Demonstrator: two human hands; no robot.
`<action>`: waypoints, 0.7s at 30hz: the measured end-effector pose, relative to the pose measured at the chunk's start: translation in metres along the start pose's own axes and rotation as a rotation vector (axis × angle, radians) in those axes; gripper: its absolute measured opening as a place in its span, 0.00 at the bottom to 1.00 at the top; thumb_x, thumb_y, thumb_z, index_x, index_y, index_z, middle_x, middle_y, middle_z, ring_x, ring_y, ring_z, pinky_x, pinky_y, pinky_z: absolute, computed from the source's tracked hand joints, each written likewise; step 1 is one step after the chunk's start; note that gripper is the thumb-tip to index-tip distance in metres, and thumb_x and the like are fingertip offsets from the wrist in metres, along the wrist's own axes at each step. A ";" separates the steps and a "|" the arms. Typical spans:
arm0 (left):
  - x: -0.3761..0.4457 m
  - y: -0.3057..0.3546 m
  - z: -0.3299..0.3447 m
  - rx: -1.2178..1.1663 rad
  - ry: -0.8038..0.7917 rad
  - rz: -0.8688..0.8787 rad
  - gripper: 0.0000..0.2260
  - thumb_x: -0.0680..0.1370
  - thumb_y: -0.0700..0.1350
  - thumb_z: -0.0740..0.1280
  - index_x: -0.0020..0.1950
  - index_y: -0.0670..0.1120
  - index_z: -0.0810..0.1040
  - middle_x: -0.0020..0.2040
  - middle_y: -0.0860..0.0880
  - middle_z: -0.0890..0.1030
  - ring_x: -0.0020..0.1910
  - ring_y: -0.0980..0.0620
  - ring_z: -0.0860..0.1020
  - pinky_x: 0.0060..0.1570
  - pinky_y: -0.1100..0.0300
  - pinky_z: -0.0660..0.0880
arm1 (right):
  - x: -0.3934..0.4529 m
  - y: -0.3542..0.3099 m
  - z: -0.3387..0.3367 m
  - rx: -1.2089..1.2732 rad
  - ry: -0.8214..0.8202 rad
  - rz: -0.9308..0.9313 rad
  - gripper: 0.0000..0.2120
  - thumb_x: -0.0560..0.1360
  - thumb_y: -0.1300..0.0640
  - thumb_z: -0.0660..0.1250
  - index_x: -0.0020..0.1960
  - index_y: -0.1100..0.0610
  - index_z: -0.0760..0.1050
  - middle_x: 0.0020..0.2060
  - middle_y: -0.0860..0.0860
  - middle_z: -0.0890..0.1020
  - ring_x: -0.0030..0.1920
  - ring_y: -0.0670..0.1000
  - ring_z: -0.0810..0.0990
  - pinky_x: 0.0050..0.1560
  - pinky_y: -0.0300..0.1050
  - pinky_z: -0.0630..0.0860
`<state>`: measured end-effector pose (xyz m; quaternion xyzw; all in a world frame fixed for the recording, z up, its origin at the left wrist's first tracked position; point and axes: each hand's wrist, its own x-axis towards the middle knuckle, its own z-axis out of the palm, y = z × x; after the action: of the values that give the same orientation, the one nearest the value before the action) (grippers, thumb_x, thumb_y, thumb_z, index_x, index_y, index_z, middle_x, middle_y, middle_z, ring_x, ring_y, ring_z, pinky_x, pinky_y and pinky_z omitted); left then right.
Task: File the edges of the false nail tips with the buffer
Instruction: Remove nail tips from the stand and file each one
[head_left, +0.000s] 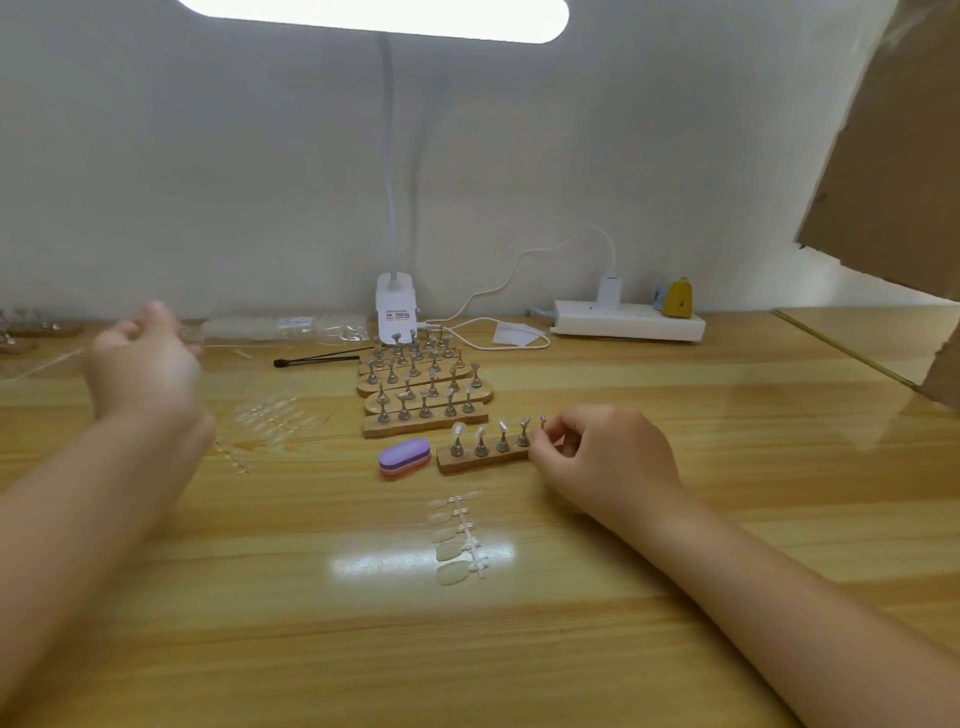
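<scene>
False nail tips (479, 435) are sitting on the pegs of a small wooden holder (483, 459) lying on the tabletop (571, 623); 5 pegs are showing. The buffer (404, 457), purple over pink, is lying just beside the holder's left end, untouched. The right hand (602, 462) is resting at the holder's right end, its fingertips (546, 435) pinching the outermost peg. The left hand (143, 358) is hovering well to the left of the holder, blurred, fingers loosely curled, and I cannot tell whether it is gripping anything. A strip of clear tips (457, 538) is lying nearer the person than the holder. Behind the holder, 5 more peg holders (423, 389) are standing in rows.
</scene>
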<state>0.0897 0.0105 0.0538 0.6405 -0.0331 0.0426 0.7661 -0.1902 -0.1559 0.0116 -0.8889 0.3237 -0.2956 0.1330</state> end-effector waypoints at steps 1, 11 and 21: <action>-0.013 0.000 0.004 0.016 -0.046 0.036 0.10 0.81 0.54 0.59 0.44 0.52 0.72 0.37 0.57 0.74 0.35 0.59 0.72 0.43 0.60 0.70 | 0.000 0.000 0.001 -0.043 0.004 -0.017 0.11 0.74 0.45 0.65 0.39 0.50 0.81 0.26 0.41 0.73 0.33 0.46 0.75 0.30 0.38 0.64; -0.112 -0.017 0.028 0.350 -0.786 0.464 0.03 0.77 0.47 0.67 0.48 0.56 0.77 0.43 0.57 0.80 0.42 0.62 0.79 0.39 0.71 0.76 | 0.003 -0.002 0.007 -0.171 0.009 -0.121 0.15 0.77 0.40 0.62 0.47 0.48 0.83 0.34 0.45 0.82 0.36 0.48 0.79 0.32 0.40 0.72; -0.139 -0.009 0.064 0.536 -0.907 0.684 0.05 0.78 0.52 0.66 0.52 0.54 0.77 0.44 0.61 0.78 0.39 0.62 0.77 0.43 0.59 0.75 | 0.007 0.000 0.009 -0.187 -0.039 -0.140 0.16 0.79 0.42 0.59 0.48 0.50 0.81 0.41 0.47 0.83 0.44 0.52 0.79 0.38 0.46 0.74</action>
<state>-0.0473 -0.0576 0.0417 0.7179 -0.5462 0.0162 0.4314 -0.1804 -0.1600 0.0076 -0.9234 0.2844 -0.2553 0.0351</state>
